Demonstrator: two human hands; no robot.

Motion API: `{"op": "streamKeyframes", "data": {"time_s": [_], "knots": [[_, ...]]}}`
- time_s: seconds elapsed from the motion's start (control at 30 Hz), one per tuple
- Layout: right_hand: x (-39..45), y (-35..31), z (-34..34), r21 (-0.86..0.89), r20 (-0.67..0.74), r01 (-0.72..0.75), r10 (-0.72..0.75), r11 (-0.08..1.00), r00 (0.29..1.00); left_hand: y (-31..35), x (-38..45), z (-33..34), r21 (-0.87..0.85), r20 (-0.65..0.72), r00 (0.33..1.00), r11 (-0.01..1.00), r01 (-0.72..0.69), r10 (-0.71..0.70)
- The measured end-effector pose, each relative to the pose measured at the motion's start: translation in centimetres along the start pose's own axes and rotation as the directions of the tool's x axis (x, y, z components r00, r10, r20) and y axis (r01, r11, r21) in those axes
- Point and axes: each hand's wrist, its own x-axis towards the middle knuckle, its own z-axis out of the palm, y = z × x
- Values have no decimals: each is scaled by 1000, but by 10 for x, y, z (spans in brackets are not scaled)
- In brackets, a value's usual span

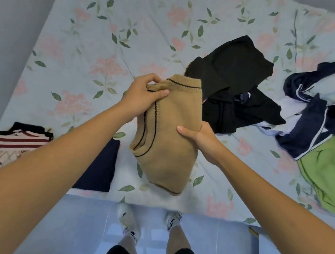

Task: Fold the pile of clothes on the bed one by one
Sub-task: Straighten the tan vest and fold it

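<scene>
A tan knitted vest (pixel 167 138) with thin black trim lines hangs folded above the near edge of the bed (pixel 89 48). My left hand (pixel 143 96) pinches its bunched top corner. My right hand (pixel 199 141) grips its right side, thumb on the front. To the right lies the unfolded pile: black garments (pixel 235 86), a navy and white piece (pixel 309 125) and a green garment (pixel 326 173). At the left sit folded items: a dark navy piece (pixel 100 165) and a red-striped top (pixel 17 142) over a patterned one.
The bed wears a pale blue floral sheet. A grey wall (pixel 13 26) runs along its left side. My feet in white socks (pixel 148 218) stand on the light tiled floor at the bed's near edge.
</scene>
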Motion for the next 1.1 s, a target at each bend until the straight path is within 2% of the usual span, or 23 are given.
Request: {"op": "streamKeyframes", "data": {"time_s": [0.07,0.13,0.27,0.37,0.47,0.57,0.67,0.77,0.9,1.03,1.1], "knots": [[48,19,-4,14,-69,14,-13,1000,998,-34,41,10,-41,-4,997,996,77,-77],[94,49,-9,12,-117,-8,10,1000,993,-82,70,19,-52,-15,974,973,227,-228],[160,140,-15,-108,-149,-199,182,974,972,-211,68,45,43,22,853,853,521,-522],[180,192,-17,-123,-200,-252,225,960,954,-288,38,72,46,46,783,784,619,-621],[177,213,-14,-126,-233,-267,233,956,944,-317,10,92,2,-11,773,773,634,-634],[164,232,-6,-123,-184,-307,282,944,942,-325,-14,110,-33,55,763,763,646,-644],[145,247,4,-137,-170,-303,279,943,945,-324,-34,120,-191,100,751,728,658,-653],[128,259,13,-179,-221,-281,240,943,945,-322,-54,129,-285,86,751,706,648,-654],[103,274,20,-145,-287,-140,94,979,953,-322,-84,140,-328,-20,768,729,600,-641],[74,288,21,-123,-181,-69,46,990,982,-314,-112,148,-453,35,771,677,580,-636],[61,289,22,-87,-136,-56,44,995,990,-312,-122,150,-465,22,790,693,551,-613]]}}
